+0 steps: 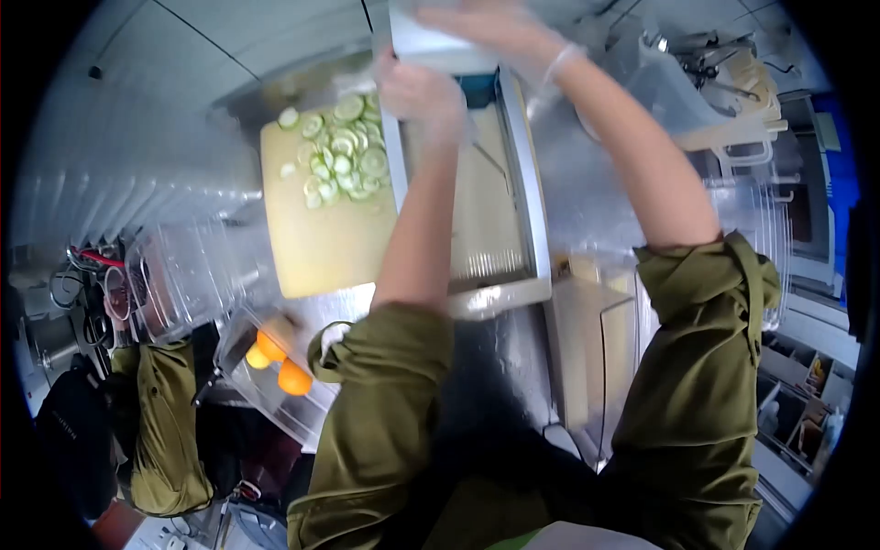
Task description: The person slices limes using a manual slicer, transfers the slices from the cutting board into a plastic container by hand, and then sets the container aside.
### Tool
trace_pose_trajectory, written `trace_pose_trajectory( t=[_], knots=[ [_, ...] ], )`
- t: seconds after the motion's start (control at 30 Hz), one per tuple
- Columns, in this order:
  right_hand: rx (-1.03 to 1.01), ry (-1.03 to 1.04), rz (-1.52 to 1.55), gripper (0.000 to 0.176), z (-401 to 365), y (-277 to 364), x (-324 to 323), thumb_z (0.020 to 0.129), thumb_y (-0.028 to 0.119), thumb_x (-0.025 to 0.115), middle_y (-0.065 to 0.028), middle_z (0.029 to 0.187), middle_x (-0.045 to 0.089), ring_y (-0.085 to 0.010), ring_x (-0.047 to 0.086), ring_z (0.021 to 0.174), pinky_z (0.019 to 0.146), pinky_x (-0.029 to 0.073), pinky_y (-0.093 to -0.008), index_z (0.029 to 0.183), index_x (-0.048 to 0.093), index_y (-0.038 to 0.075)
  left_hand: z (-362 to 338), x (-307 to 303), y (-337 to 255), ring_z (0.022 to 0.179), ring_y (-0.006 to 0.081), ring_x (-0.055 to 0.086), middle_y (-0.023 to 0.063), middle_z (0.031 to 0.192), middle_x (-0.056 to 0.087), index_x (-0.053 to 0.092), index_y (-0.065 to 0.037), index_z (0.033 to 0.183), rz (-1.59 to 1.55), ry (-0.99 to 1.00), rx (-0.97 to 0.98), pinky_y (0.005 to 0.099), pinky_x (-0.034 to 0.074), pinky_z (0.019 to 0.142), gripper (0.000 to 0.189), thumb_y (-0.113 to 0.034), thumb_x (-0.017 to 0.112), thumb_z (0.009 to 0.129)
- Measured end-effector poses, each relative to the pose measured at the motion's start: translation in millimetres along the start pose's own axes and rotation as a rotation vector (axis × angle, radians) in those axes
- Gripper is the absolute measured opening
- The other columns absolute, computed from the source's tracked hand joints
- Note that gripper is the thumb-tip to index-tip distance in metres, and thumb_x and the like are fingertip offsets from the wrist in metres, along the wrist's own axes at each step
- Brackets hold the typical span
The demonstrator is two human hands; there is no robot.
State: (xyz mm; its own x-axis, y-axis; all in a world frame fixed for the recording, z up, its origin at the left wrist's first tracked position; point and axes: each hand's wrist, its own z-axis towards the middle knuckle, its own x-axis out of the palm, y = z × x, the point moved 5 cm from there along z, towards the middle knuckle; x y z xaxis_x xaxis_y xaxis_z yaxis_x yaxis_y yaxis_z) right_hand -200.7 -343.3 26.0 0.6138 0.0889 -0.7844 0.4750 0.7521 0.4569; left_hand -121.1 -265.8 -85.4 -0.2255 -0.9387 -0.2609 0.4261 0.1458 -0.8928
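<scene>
A white-framed slicer [527, 174] with a flat bed lies across the cutting board [312, 252]. Pale green round slices [344, 151], apparently lime, are piled against its left side. My left hand [423, 96], in a clear glove, is closed at the slicer's upper left rail; its grip is blurred and partly hidden. At the top edge of the view my right hand [490, 26], also gloved and smeared by motion, lies with fingers stretched over a white block [423, 41] at the slicer's far end. What sits under that block is hidden.
Oranges [294, 378] and a yellow fruit [258, 356] lie in a clear container at lower left. Clear bins [188, 275] stand left of the board, a tall clear container [596, 339] right. Utensils [706, 69] fill the upper right. Another person's sleeve [165, 431] shows at lower left.
</scene>
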Motion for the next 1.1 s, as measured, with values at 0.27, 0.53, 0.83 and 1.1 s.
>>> trace_pose_trajectory(
  t=[0.27,0.53,0.83,1.1],
  knots=[
    [-0.082,-0.155,-0.159,0.048,-10.8,5.8,3.7,0.074,0.044,0.063,-0.0145,0.104,0.064,-0.0335,0.058,0.098,0.092,0.043,-0.0418,0.105,0.062,0.007,-6.2,-30.2,-13.9,0.095,0.0378,0.059,0.021,0.103,0.064,0.061,0.001,0.106,-0.366,0.239,-0.242,0.043,0.045,0.085,0.039,-0.025,0.034,0.092],
    [0.125,0.07,-0.139,0.039,-129.3,107.6,-21.6,0.067,0.033,0.064,-0.0144,0.094,0.064,-0.0371,0.058,0.09,0.081,0.047,-0.0448,0.098,0.057,0.01,-101.1,-150.6,-25.4,0.11,0.0323,0.053,0.02,0.114,0.058,0.054,0.002,0.117,-0.447,0.045,-0.372,0.039,0.04,0.096,0.038,-0.021,0.034,0.094],
    [0.176,0.012,-0.141,0.041,-143.5,129.0,-24.3,0.065,0.031,0.063,-0.0146,0.088,0.065,-0.0362,0.061,0.088,0.079,0.049,-0.0445,0.102,0.063,0.011,-112.3,-171.8,-33.1,0.104,0.0313,0.057,0.0172,0.112,0.06,0.056,0.001,0.114,-0.369,0.044,-0.244,0.0385,0.044,0.092,0.029,-0.009,0.048,0.088],
    [0.25,0.07,-0.174,0.047,-83.5,78.4,-11.8,0.067,0.037,0.062,-0.0204,0.092,0.066,-0.0363,0.062,0.087,0.079,0.05,-0.0433,0.106,0.065,0.01,-67.2,-110.4,-27.0,0.088,0.0352,0.06,0.0171,0.097,0.062,0.055,0.0,0.104,-0.18,-0.034,0.069,0.0416,0.047,0.078,0.021,-0.012,0.054,0.087]
  ],
)
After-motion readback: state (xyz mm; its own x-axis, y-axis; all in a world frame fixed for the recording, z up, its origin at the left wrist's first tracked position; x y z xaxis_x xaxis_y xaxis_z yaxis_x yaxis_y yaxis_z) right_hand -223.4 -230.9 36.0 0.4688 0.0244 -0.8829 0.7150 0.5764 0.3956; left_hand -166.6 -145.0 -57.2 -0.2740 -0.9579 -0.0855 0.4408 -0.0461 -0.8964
